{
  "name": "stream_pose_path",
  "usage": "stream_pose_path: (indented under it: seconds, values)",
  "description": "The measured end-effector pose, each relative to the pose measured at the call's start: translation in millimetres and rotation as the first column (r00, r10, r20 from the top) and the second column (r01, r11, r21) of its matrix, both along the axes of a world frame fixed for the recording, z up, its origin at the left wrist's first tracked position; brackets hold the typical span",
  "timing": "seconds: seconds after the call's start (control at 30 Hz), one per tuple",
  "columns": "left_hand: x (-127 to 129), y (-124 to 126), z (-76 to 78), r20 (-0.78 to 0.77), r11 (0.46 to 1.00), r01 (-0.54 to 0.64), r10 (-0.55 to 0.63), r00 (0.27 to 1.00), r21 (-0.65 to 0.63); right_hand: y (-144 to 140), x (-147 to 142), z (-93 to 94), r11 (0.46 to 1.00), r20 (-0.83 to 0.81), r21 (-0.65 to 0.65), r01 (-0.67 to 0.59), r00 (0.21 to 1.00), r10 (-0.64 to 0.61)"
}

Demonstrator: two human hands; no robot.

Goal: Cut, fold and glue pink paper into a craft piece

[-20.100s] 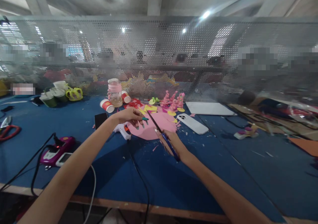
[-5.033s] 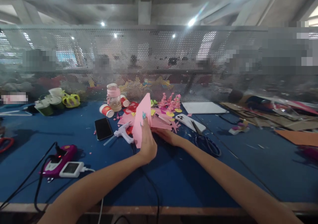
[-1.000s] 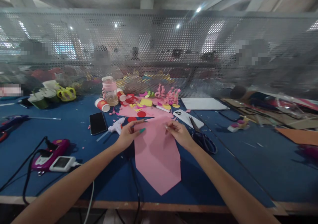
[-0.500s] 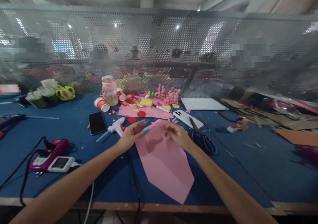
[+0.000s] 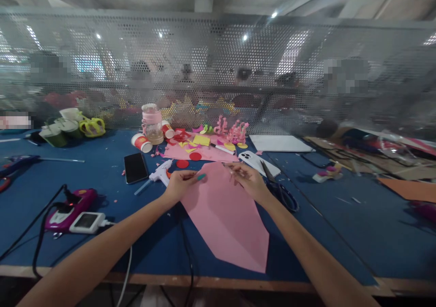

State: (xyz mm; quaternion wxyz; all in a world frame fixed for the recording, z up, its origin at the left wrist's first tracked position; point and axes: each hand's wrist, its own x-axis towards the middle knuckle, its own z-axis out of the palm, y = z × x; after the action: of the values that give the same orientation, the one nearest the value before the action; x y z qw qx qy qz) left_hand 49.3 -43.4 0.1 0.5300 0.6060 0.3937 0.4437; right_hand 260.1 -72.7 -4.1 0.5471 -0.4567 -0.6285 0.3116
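Observation:
A pink paper sheet (image 5: pixel 226 216) with a pointed near end lies before me on the blue table. My left hand (image 5: pixel 180 184) pinches its upper left edge, with the thumb on top and a teal nail showing. My right hand (image 5: pixel 248 179) is over the upper right edge of the sheet, fingers bent inward close together; whatever is between their tips is too small to make out. Just beyond my left hand is a white glue gun (image 5: pixel 161 173). Dark-handled scissors (image 5: pixel 281 191) lie right of my right hand, their blades across a white phone (image 5: pixel 254 160).
Left are a black phone (image 5: pixel 135 167) and a purple power strip (image 5: pixel 71 210) with cables. Behind the sheet lie paper scraps (image 5: pixel 200 140), paper cups (image 5: pixel 141 142), a bottle (image 5: pixel 152 123) and pink cut-out crowns (image 5: pixel 235 132). Cardboard (image 5: pixel 361 161) is piled at right. A perforated screen (image 5: pixel 211 52) stands behind.
My left hand has come down onto the sheet and closed on its left edge. The near end of the sheet has swung right. My right hand has shifted slightly, its fingers spreading a little.

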Motion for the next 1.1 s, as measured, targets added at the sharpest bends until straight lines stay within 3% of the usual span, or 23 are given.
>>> stream_pose_path:
  seconds: [0.17, 0.47, 0.53, 0.6, 0.7, 0.77, 0.8, 0.87, 0.93, 0.97, 1.03, 1.1]
  values:
    - [-1, 1, -1.6, 0.027, 0.997, -0.077, 0.077, 0.997, 0.011, -3, -3, 5.9, 0.991, 0.019, -0.123, -0.045, 0.999, 0.047]
    - [-2, 1, -3.8, 0.069, 0.979, -0.194, 0.190, 0.979, 0.061, -2, -3, 6.0, 0.996, 0.027, -0.084, 0.010, 1.000, -0.007]
    - [-3, 2, -3.8, 0.081, 0.967, -0.242, 0.235, 0.968, 0.082, 0, 0, 3.6, 0.997, -0.018, -0.052, 0.063, 0.998, -0.064]
    - [-6, 2, -1.6, 0.095, 0.933, -0.322, 0.310, 0.946, 0.160, 1, 4, 2.4, 0.980, -0.075, 0.011, 0.199, 0.977, -0.198]
    - [-14, -2, 4.0, 0.145, 0.791, -0.411, 0.389, 0.910, 0.453, 2, 9, 3.9, 0.879, -0.166, 0.092, 0.467, 0.878, -0.449]
    - [-20, -7, 6.3, 0.121, 0.637, -0.318, 0.334, 0.935, 0.702, 1, 10, 6.5, 0.861, -0.271, 0.036, 0.507, 0.834, -0.480]
    - [-22, -9, 6.6, 0.063, 0.551, -0.210, 0.273, 0.960, 0.808, 1, 10, 7.9, 0.897, -0.346, -0.038, 0.441, 0.836, -0.425]
    - [-24, -15, 6.4, -0.147, 0.368, 0.092, 0.123, 0.982, 0.925, 1, 8, 10.8, 0.972, -0.542, -0.175, 0.158, 0.809, -0.229]
    - [-23, -21, 7.0, -0.368, 0.205, 0.358, 0.011, 0.930, 0.911, 0, 7, 13.0, 0.976, -0.690, -0.201, -0.082, 0.719, -0.081]
    - [-21, -24, 8.1, -0.462, 0.152, 0.459, -0.019, 0.887, 0.875, 0, 7, 13.6, 0.973, -0.727, -0.189, -0.129, 0.685, -0.050]
    - [-18, -30, 11.9, -0.605, 0.104, 0.605, -0.034, 0.796, 0.790, 1, 9, 13.4, 0.974, -0.748, -0.185, -0.131, 0.662, -0.053]
    - [-15, -36, 16.0, -0.713, 0.109, 0.716, -0.065, 0.698, 0.690, 3, 13, 10.5, 0.965, -0.718, -0.230, -0.128, 0.692, -0.079]
